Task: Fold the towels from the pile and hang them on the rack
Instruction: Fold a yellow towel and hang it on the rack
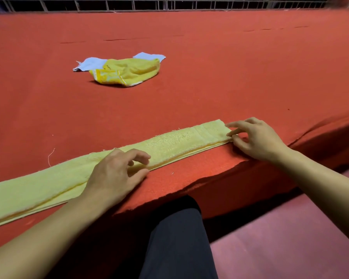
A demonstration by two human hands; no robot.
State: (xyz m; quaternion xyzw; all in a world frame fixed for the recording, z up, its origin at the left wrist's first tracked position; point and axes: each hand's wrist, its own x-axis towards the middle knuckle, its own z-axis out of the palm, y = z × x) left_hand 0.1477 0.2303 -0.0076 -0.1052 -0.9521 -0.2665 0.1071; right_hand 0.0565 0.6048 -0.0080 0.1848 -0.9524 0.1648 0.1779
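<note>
Near the front edge of the desk (189,101), left hand (117,174) resting on the middle of the pale yellow towel (179,143), fingers loosely bent, thumb and fingertips close together at the near folded edge; whether pinching the layers or merely pressing, cannot tell. Right hand (254,137) at the towel's right end, fingers half curled, index and thumb touching the corner where the layers meet, seemingly about to pinch rather than gripping firmly.

Towel already folded into a long narrow strip, lying along the desk's front edge, left end running out of view. Likely next: folding the strip crosswise, right end over toward the left.

Risks, judged from this lie: stacked layers visible along the near edge could slide apart if only the top layer gets lifted, spoiling the fold. Strip close to the ragged desk edge, so a pull toward the body might drag it off. Loose threads (50,156) by the far edge could snag.

Farther out, pile of remaining towels (127,71) well apart, mid-desk: crumpled bright yellow towel over a light blue cloth (91,63). Beyond, metal rack (169,5) along the far side, nothing seen hanging on it
</note>
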